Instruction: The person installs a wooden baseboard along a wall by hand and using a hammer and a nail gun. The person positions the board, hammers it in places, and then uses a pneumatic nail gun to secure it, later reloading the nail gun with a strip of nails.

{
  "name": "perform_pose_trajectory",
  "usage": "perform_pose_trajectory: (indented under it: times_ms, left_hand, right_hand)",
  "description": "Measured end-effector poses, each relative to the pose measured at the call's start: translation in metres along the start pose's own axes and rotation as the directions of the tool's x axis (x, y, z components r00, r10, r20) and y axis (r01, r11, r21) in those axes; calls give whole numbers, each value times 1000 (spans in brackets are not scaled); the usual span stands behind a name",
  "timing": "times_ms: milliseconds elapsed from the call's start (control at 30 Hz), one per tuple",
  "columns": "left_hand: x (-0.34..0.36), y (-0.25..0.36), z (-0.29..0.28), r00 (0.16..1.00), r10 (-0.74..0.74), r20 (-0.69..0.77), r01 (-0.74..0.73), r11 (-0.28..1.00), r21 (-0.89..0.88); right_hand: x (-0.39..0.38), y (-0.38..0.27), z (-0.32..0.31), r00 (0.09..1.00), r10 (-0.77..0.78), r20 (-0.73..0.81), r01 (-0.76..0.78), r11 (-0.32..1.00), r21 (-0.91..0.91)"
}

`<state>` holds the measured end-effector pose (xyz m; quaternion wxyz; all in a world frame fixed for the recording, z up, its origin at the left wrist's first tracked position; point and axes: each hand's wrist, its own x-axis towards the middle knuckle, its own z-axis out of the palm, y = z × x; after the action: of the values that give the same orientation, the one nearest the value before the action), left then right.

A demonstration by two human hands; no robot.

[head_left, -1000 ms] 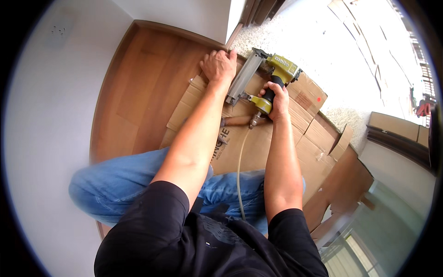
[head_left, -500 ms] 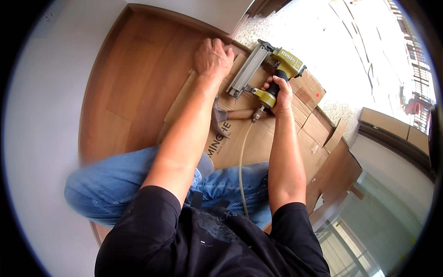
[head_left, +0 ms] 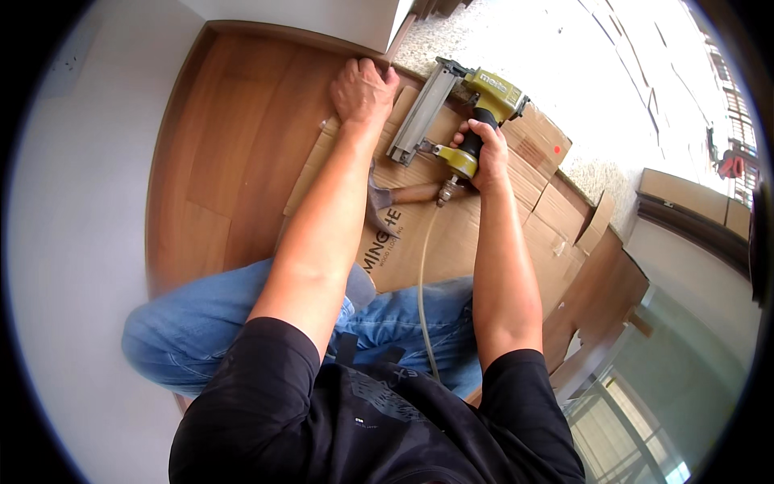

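Note:
My right hand (head_left: 486, 153) is wrapped round the black grip of a yellow-green nail gun (head_left: 496, 93). The gun's long grey magazine (head_left: 421, 114) lies to the left of the grip, and a pale air hose (head_left: 424, 282) runs from its fitting down over my leg. My left hand (head_left: 363, 90) is at the far edge of the wood floor, knuckles up and fingers curled down. Its fingertips are hidden, so whatever they press or pinch does not show. Below the gun, a claw hammer (head_left: 383, 200) with a wooden handle lies on flattened cardboard (head_left: 451, 242).
Wood flooring (head_left: 234, 137) extends to the left, bordered by brown skirting (head_left: 173, 105) along a white wall (head_left: 89, 202). A white corner (head_left: 339, 20) stands just beyond my left hand. Speckled stone (head_left: 443, 36) lies beyond the floor edge. A glass panel (head_left: 685, 355) is at the lower right.
The whole view has shifted slightly. Both hands keep nearly the same places along the floor edge, and the nail gun stays in my right hand. The hammer has not moved on the cardboard.

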<state>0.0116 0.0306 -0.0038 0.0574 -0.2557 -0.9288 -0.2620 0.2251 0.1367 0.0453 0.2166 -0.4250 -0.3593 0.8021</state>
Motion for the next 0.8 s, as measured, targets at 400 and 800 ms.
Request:
perform_pose_trajectory:
  times_ms: [400, 800]
  left_hand:
    - [4, 6, -4, 999, -19, 33, 19, 1000, 2]
    - [5, 6, -2, 1000, -25, 17, 24, 996, 82]
  right_hand:
    - [3, 2, 0, 1000, -7, -30, 8, 1000, 26]
    - [-56, -81, -7, 671, -323, 668, 283, -720, -633]
